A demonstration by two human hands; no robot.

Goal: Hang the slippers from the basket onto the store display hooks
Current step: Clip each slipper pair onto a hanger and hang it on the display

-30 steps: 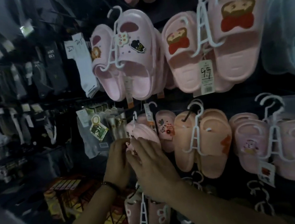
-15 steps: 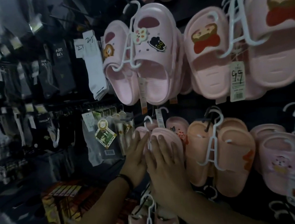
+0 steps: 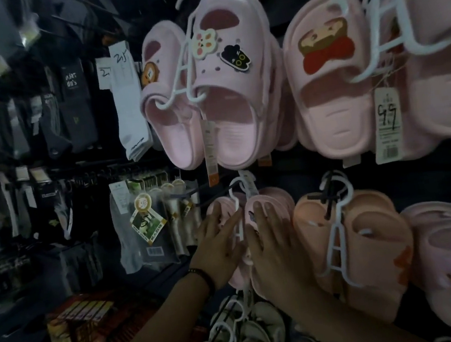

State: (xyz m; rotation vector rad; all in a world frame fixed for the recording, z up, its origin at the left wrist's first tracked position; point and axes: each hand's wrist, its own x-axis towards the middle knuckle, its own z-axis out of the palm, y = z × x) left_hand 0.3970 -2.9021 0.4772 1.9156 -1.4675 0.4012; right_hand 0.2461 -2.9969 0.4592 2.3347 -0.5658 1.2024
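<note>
Mostly hidden: pink slippers (image 3: pixel 281 200) under flat, released left hand (image 3: pixel 219 247), right hand (image 3: pixel 278 252).

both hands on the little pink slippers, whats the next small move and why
Probably ease both hands away. The left hand and right hand lie flat on the small pale pink rubber slippers, and their white plastic hanger already looks looped over the black metal display peg, so the pair should hang alone.

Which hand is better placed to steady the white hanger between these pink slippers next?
Left, probably: the left hand lies flat on the left slipper, index finger reaching the white hanger between the pair. The right hand is spread flat over the right slipper.
</note>
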